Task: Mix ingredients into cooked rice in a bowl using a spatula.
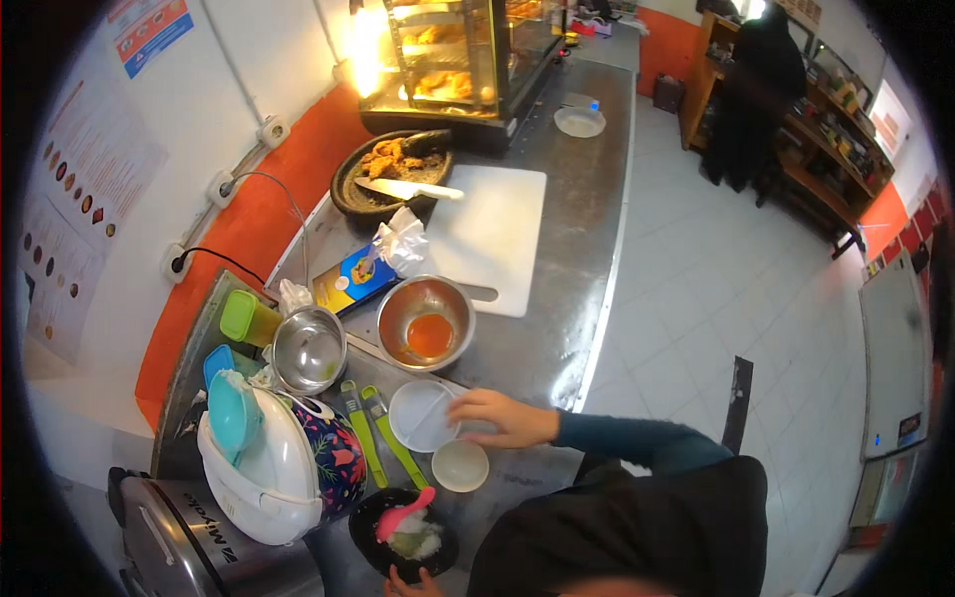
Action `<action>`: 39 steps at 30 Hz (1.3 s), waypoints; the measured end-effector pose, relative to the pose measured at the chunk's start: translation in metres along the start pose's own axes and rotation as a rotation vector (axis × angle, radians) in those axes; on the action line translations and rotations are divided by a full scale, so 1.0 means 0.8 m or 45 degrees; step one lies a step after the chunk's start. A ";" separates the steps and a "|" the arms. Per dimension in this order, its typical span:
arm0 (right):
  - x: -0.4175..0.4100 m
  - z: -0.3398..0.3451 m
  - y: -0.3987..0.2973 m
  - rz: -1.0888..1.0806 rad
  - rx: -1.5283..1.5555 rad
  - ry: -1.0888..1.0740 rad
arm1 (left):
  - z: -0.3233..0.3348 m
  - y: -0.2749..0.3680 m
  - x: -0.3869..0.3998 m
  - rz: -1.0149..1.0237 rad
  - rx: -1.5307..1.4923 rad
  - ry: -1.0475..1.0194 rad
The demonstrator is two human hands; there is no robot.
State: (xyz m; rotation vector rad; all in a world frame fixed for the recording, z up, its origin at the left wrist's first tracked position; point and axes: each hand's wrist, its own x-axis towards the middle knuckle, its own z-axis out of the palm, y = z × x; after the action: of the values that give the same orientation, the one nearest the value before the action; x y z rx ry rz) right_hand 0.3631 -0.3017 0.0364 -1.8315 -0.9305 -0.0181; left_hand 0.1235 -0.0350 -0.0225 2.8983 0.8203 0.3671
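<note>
My right hand (507, 419), in a dark teal sleeve, reaches over the edge of a round white plastic container (418, 414) with a dividing line across it. Its fingers are spread and slightly blurred; whether they touch the container is unclear. A small whitish bowl (460, 466) sits just below the thumb. At the bottom edge, my left hand (415, 586) is only partly visible, its fingertips at the rim of a black dish (365, 533). White rice (427, 543) with some greenish food lies in that dish, along with a pink spoon (406, 513).
Two green-handled utensils (365, 436) lie beside a white, flower-patterned rice container (261, 477). Steel bowls, one with orange sauce (430, 336), stand farther up. A knife (410, 188) rests across a stone mortar (351, 183) beside a white cutting board (492, 231). Another person (761, 97) stands at shelves.
</note>
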 end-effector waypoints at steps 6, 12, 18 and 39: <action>-0.111 0.068 -0.042 0.675 0.286 0.391 | -0.006 -0.018 -0.006 -0.210 -0.403 -0.192; -0.102 0.103 -0.086 0.381 0.029 0.383 | -0.003 -0.018 0.008 -0.021 -0.619 -0.049; -0.114 0.104 -0.110 0.680 0.004 0.248 | -0.018 -0.016 0.015 -0.038 -0.588 0.076; -0.134 0.202 -0.063 0.719 0.471 -0.236 | -0.045 0.038 0.081 -0.204 -1.136 -1.121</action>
State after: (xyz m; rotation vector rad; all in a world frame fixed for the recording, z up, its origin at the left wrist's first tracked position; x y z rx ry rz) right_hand 0.1951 -0.2272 -0.0435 -1.7006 -0.4686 0.6413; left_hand 0.1826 -0.0254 0.0305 1.8297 0.5111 -0.4395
